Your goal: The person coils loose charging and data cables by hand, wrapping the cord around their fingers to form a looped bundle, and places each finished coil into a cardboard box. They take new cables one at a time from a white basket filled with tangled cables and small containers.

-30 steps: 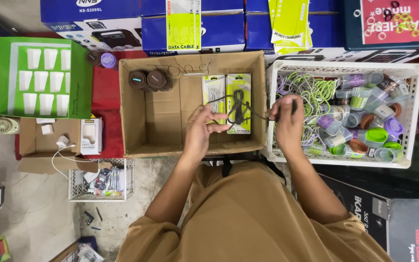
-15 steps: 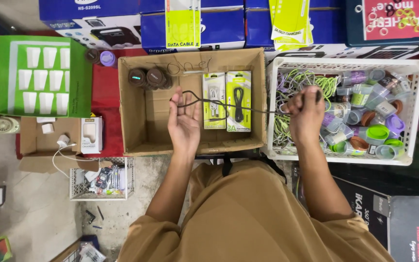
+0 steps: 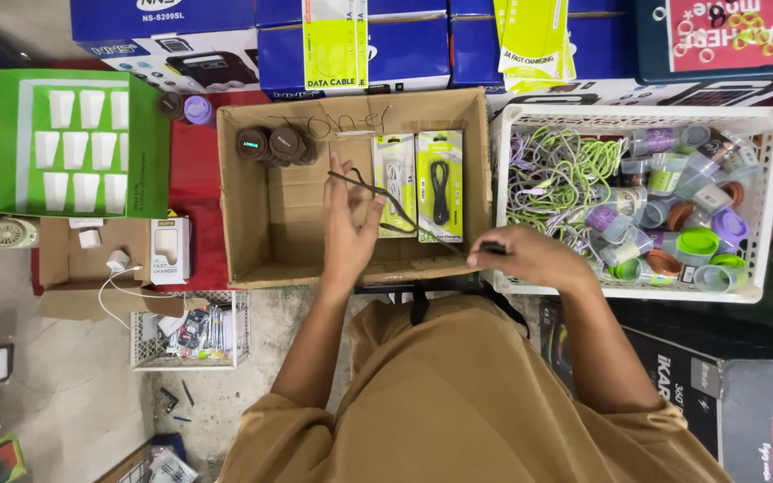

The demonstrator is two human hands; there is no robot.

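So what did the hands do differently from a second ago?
The left hand slid left over the cardboard box, looping the black cable round its fingers. The right hand came out of the white basket to its near-left corner, keeping hold of the cable's end. The two cable packets in the box stayed put.

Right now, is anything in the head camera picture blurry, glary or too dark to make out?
Head view: mostly sharp and evenly lit; the left hand and thin black cable over the cardboard box are slightly soft. Mild glare on the two cable packets. The right hand is clear; the lower right corner past the white basket falls into shadow.
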